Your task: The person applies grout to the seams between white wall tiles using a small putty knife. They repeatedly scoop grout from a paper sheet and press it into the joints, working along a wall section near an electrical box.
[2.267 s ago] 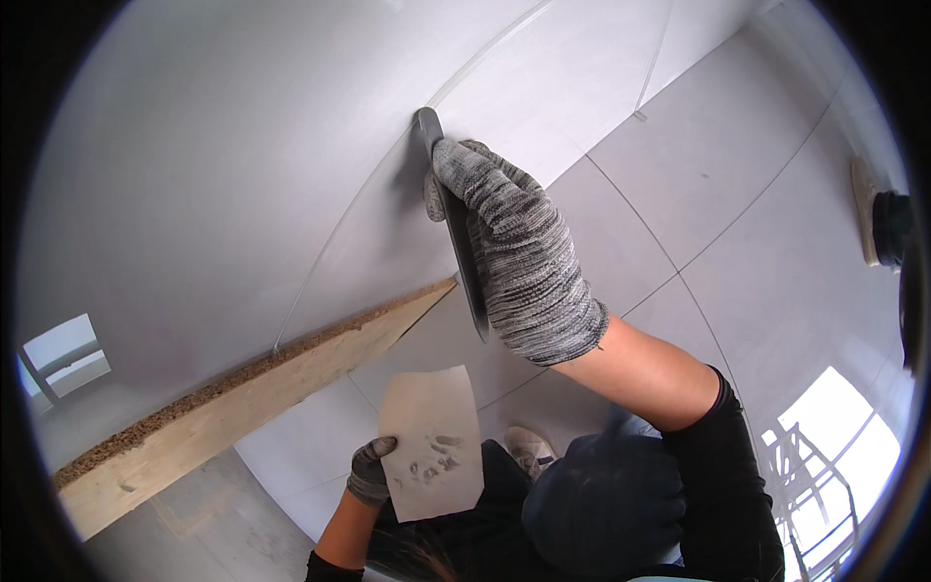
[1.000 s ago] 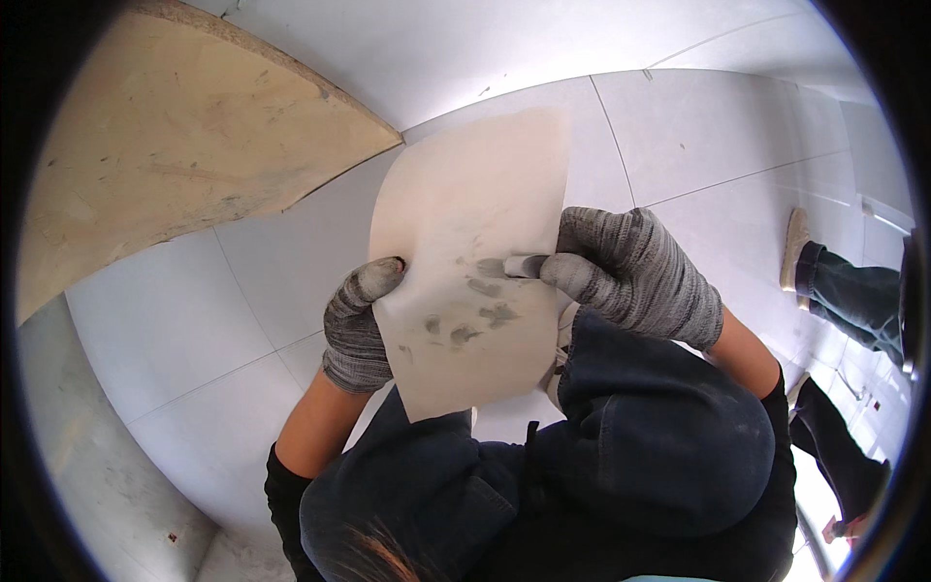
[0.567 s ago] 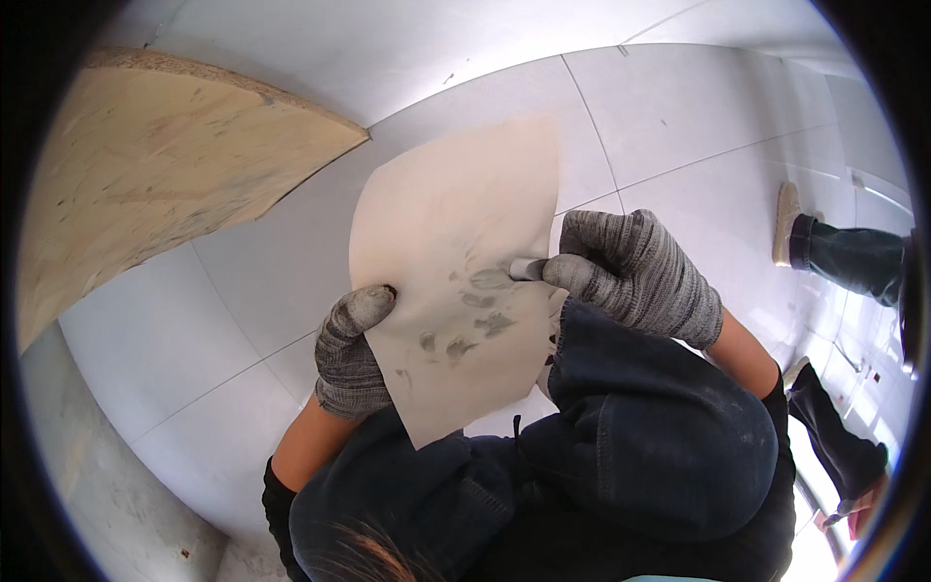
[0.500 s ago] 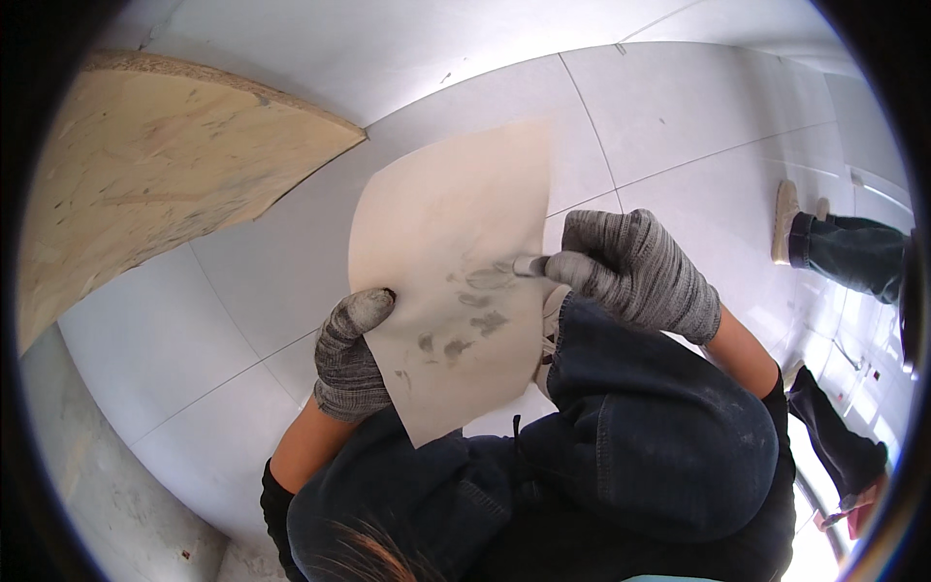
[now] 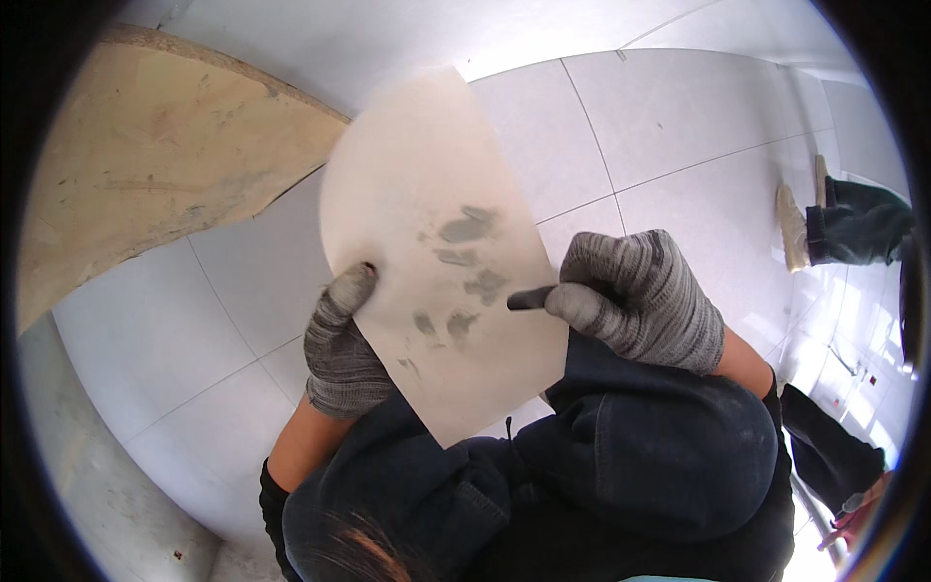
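Note:
My left hand [image 5: 349, 344], in a grey knitted glove, grips the left edge of a cream sheet [image 5: 417, 165], thumb on top and fingers hidden underneath. The sheet curves slightly above my knees and carries several dark grey smears in its middle and lower part. At its right side, my gloved right hand [image 5: 640, 301] pinches a small dark strip with a rounded end [image 5: 529, 298] between thumb and bent fingers. The strip's tip lies over the sheet near the smears; whether it touches, I cannot tell.
A scuffed wooden board [image 5: 175, 165] stands at the far left. Large pale tiles [image 5: 669, 126] cover the floor. Another person's legs and shoes [image 5: 795, 228] are at the right, and dark fabric [image 5: 824, 446] lies lower right. My bent knees [image 5: 679, 436] are beneath the sheet.
The sheet has turned, its top swinging left, and my left hand has shifted slightly left. My right hand has moved down with the strip, away from the upper smear, which looks broader and darker.

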A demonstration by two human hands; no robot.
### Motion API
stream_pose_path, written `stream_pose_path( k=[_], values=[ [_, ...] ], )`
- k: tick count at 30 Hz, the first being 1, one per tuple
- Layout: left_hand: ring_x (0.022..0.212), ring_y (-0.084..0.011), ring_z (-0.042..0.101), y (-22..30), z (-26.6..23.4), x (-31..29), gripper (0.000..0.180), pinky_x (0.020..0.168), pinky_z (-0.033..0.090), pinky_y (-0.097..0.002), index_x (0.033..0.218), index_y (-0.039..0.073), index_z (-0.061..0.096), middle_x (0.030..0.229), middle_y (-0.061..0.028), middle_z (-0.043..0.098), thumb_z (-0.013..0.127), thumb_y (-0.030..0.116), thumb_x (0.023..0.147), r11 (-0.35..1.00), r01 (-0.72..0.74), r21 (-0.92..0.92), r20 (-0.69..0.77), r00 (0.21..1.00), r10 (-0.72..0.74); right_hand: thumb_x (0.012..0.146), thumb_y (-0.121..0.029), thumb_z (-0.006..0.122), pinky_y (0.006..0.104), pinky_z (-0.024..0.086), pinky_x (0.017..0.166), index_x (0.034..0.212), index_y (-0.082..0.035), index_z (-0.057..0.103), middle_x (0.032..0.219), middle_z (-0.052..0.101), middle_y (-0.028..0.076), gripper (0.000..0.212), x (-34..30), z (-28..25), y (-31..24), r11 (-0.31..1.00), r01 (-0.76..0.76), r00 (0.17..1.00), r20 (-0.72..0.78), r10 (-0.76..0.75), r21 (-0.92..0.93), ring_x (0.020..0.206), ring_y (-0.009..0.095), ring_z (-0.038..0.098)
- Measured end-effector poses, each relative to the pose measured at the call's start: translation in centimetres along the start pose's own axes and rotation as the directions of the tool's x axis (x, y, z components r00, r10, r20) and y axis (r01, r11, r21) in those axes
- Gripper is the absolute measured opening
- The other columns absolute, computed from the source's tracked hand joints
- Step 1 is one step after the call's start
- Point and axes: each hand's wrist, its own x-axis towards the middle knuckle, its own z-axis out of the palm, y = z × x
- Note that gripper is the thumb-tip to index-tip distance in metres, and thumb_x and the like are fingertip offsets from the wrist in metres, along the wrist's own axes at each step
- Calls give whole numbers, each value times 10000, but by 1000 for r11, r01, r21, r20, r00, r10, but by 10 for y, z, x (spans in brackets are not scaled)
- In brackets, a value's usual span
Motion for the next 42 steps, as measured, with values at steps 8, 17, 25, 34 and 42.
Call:
stream_pose_path(
  k=[8,17,25,34,42],
  values=[
    [1206,-484,466,-22,-36,-43,1021,972,451,-573,1434,-65,139,1350,-352,363,681,410,711,989,143,28,80,986,-145,886,-318,656,290,472,520,823,-23,658,608,631,82,302,-18,74,19,988,-39,999,-6,39,-147,518,149,595],
    [1220,-468,454,-33,-28,-56,956,988,427,-574,1421,-70,182,1354,-327,380,668,379,731,978,193,80,120,972,-202,863,-275,685,283,447,519,785,-15,642,586,601,75,275,-49,66,26,990,-131,991,-47,129,-59,526,131,558],
    [1229,-461,449,-31,-27,-55,948,998,419,-572,1424,-59,187,1365,-319,374,672,370,732,978,94,-185,128,989,-71,882,-232,615,326,483,610,937,-11,638,734,621,111,229,-50,40,32,936,304,887,-305,-346,-177,658,228,601],
    [1250,-449,432,-38,-2,-39,918,1011,400,-575,1434,-41,186,1390,-299,359,651,364,754,989,114,-90,152,983,-100,885,-291,586,356,505,656,1008,-79,651,801,616,79,254,-37,39,27,836,210,965,-32,-262,-507,717,244,606],
    [1278,-421,409,-44,9,-24,853,1040,371,-555,1440,-19,212,1410,-262,359,618,347,786,983,148,-106,231,966,-120,921,-318,552,367,501,616,908,-94,639,735,610,84,240,-30,29,31,857,146,963,-129,-238,-494,657,235,615]
  ],
)
